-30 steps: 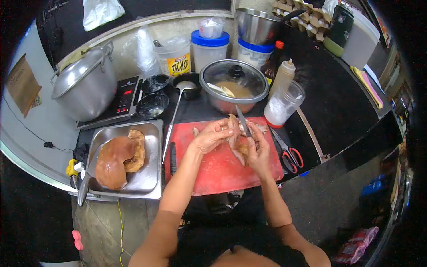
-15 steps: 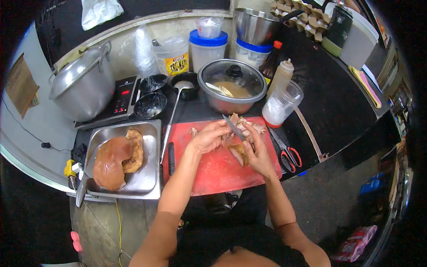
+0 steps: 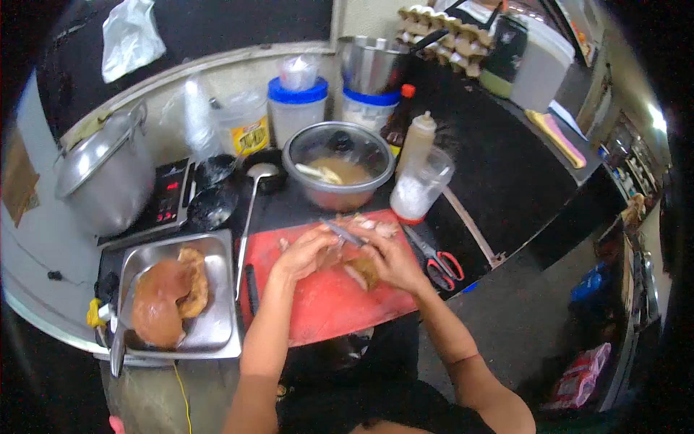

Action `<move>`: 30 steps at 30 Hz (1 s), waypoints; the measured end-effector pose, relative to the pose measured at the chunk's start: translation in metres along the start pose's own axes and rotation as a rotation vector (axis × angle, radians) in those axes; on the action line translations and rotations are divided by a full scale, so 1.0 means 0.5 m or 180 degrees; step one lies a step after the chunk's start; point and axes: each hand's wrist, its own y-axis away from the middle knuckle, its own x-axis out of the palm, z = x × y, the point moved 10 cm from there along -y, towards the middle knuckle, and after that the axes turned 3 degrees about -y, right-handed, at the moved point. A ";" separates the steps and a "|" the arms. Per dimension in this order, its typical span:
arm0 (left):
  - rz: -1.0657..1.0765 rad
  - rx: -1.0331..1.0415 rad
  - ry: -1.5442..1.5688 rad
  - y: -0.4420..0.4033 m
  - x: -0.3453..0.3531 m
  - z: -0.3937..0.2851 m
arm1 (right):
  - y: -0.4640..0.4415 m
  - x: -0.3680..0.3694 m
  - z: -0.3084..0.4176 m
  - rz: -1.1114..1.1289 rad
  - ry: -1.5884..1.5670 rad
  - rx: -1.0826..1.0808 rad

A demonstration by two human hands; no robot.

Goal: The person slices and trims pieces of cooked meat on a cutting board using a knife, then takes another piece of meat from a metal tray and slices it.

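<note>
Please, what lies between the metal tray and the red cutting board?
In the head view, the ladle handle lies between the metal tray and the red cutting board.

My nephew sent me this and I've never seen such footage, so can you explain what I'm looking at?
Gladly. There's no machine here, just a person's two bare hands. Every picture comes from one camera worn on their head, looking forward and down.

The right hand holds a knife, its blade pointing toward the left hand. Blur hides whether the left hand grips anything.

Beneath them is a red cutting board with pieces of meat. To its left, a metal tray holds brown food. Behind the board sits a lidded bowl; to its right lie scissors.
</note>
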 end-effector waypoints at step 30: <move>0.0040 -0.0187 -0.0341 -0.005 -0.028 0.015 | 0.011 0.009 -0.028 -0.0144 -0.0070 -0.0065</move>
